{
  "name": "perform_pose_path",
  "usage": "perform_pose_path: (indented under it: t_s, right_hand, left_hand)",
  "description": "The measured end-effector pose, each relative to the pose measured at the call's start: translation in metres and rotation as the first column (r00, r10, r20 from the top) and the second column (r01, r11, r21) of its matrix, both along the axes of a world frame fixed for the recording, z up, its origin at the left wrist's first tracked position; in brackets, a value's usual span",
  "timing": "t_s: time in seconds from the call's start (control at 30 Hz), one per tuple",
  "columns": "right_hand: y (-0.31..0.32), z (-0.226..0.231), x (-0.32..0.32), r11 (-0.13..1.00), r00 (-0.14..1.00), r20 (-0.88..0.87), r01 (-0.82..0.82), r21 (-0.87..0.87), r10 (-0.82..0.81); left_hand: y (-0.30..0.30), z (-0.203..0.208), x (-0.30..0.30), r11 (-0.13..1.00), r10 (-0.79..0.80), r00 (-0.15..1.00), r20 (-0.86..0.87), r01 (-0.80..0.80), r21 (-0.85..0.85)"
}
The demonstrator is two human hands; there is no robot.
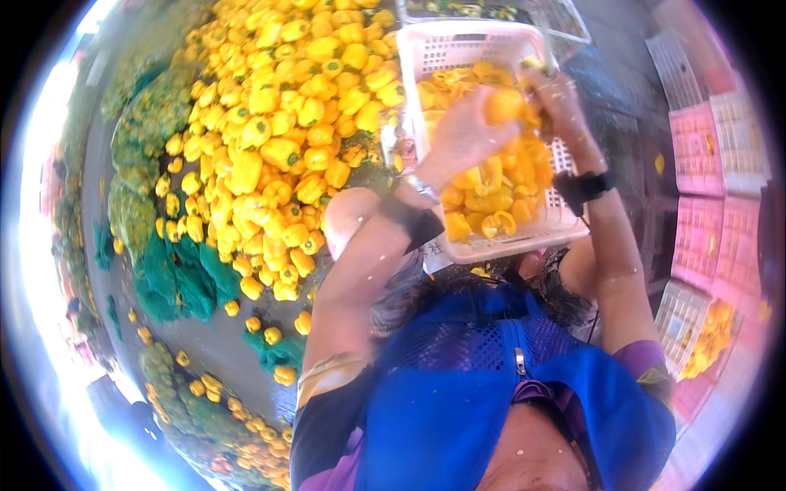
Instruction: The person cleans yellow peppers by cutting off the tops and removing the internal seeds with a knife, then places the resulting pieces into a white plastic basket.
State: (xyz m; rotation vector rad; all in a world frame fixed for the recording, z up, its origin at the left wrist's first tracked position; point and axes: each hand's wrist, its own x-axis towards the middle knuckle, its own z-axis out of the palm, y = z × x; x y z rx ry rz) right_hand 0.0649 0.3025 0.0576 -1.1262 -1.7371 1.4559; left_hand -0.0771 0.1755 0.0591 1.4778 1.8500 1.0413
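A yellow bell pepper (504,106) is in my left hand (463,139), its fingers curved around it above the crate. Close beside it, my right hand (558,102) is closed and smeared by motion. A small greenish-yellow piece shows at its fingertips, too blurred to name. Under both hands stands a pale pink plastic crate (483,252) with slotted walls. Cut yellow pepper pieces (490,200) fill much of it, some with their hollow insides showing.
A big heap of whole yellow peppers (262,155) lies on the ground to the left, beside green net sacks (184,278). Another crate (565,20), holding dark scraps, touches the far side. Stacked pink and white crates (696,155) line the right.
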Motion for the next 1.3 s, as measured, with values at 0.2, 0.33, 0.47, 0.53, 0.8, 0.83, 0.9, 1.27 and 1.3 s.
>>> perform_pose_path:
  t_s: [0.2, 0.33, 0.47, 0.53, 0.8, 0.83, 0.9, 1.27, 1.3]
  right_hand:
    - [0.102, 0.044, 0.003, 0.98, 0.936, -0.324, -0.078, 0.183, 0.135]
    - [0.099, 0.067, -0.054, 0.949, 0.897, -0.336, -0.218, 0.229, 0.287]
    - [0.011, 0.034, -0.029, 0.951, 0.951, -0.13, -0.259, 0.171, 0.282]
    - [-0.006, 0.003, -0.008, 0.956, 0.95, -0.129, -0.271, 0.115, 0.285]
    - [-0.03, -0.013, -0.01, 0.977, 0.986, 0.091, -0.122, -0.174, 0.139]
    - [-0.03, -0.014, -0.011, 0.979, 0.985, 0.108, -0.115, -0.171, 0.135]
    - [-0.032, -0.017, -0.013, 0.98, 0.982, 0.131, -0.116, -0.16, 0.137]
    - [-0.031, -0.031, -0.023, 0.968, 0.959, 0.216, -0.138, -0.209, 0.183]
    - [-0.03, -0.032, -0.023, 0.968, 0.96, 0.215, -0.136, -0.209, 0.181]
  left_hand:
    - [0.009, 0.009, 0.008, 0.998, -0.056, 0.997, -0.062, 0.058, 0.024]
    - [-0.029, 0.039, -0.031, 0.986, 0.068, 0.996, 0.052, -0.075, 0.147]
    - [-0.056, 0.081, -0.078, 0.947, 0.151, 0.987, -0.055, -0.128, 0.296]
    - [-0.072, 0.091, -0.12, 0.942, 0.193, 0.981, -0.029, -0.177, 0.285]
    - [-0.169, -0.065, -0.295, 0.814, 0.403, 0.668, -0.625, -0.574, -0.09]
    - [-0.176, -0.09, -0.299, 0.815, 0.324, 0.655, -0.683, -0.56, -0.151]
    - [-0.178, -0.12, -0.303, 0.804, 0.154, 0.617, -0.771, -0.532, -0.265]
    - [-0.154, -0.209, -0.354, 0.773, -0.56, 0.209, -0.802, -0.216, -0.596]
    - [-0.15, -0.202, -0.358, 0.819, -0.543, 0.143, -0.827, -0.125, -0.559]
